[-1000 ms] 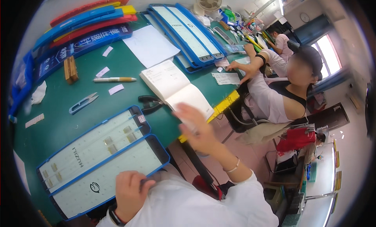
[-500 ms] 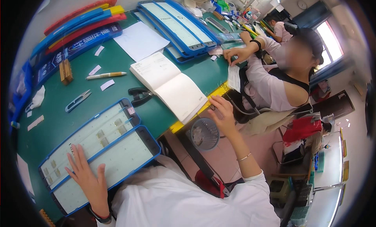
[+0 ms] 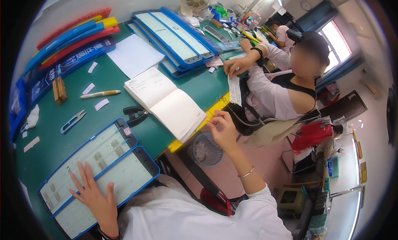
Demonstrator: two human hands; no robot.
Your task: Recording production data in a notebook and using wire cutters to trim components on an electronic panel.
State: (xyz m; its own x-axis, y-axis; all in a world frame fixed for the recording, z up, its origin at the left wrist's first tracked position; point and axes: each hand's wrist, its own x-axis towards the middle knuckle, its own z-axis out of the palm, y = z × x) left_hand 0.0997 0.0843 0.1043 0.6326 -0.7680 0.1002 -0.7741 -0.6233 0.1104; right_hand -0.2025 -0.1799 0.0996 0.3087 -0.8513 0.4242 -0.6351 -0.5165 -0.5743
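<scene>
My left hand (image 3: pixel 97 198) lies spread, palm down, on a long blue-framed case (image 3: pixel 120 173) with two pale panels. Small brownish-green bundles (image 3: pixel 99 160) sit in several places on its far panel. My right hand (image 3: pixel 224 131) is raised off the table's edge, above and beside a mesh waste basket (image 3: pixel 207 149). Its thumb and fingers are drawn together; whatever may be between them is too small to make out. Ahead of it an open notebook (image 3: pixel 166 103) rests on the table, with a black stapler-like tool (image 3: pixel 134 115) at its left side.
Thread snips (image 3: pixel 73 121), a pen (image 3: pixel 100 94), paper slips and a wooden block (image 3: pixel 59 90) lie on the green table (image 3: pixel 93 109). Stacked blue cases (image 3: pixel 174 32) stand behind. At right a seated co-worker (image 3: pixel 286 82) holds a paper strip (image 3: pixel 234 90).
The fingers of my right hand have drawn together from a more open pose. My left hand stays flat on the case. The whole view has shifted a little.
</scene>
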